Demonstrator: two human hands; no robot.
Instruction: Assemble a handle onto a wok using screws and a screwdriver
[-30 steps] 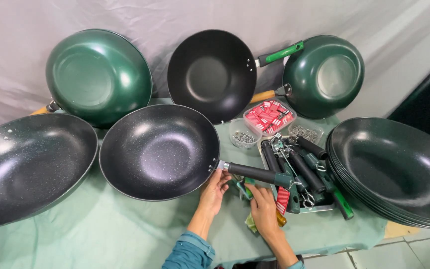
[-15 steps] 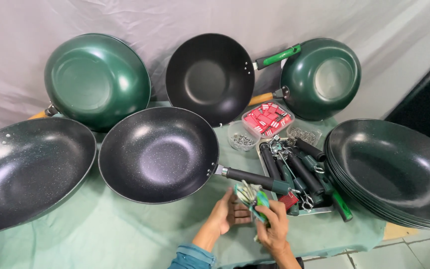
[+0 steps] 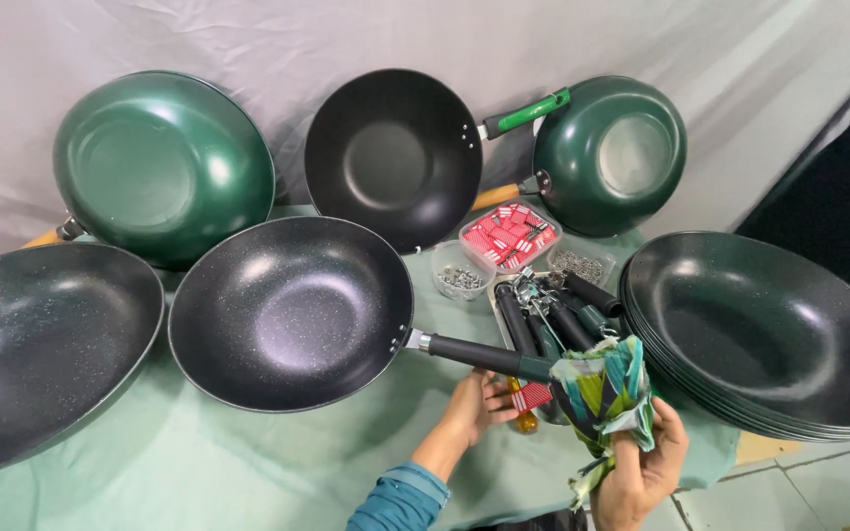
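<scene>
A black speckled wok (image 3: 292, 310) lies on the green tablecloth (image 3: 199, 462), its black handle (image 3: 479, 356) pointing right. My right hand (image 3: 641, 472) grips a bunched green-and-teal patterned cloth (image 3: 604, 391), which covers the end of that handle. My left hand (image 3: 474, 405) sits just under the handle with fingers curled, next to a yellow-handled tool (image 3: 521, 421) and a red tag (image 3: 533, 395). Whether it grips anything is unclear.
Two green woks (image 3: 164, 167) (image 3: 610, 155) and a black wok (image 3: 394, 157) lean against the back sheet. A large black wok (image 3: 31, 344) lies left, a stack of woks (image 3: 769, 334) right. A tray of loose handles (image 3: 553, 320), a tub of red pieces (image 3: 510, 234) and screw tubs (image 3: 461, 272) stand behind.
My right hand has lifted the patterned cloth up to the end of the wok handle. My left hand has let go of the cloth and dropped under the handle.
</scene>
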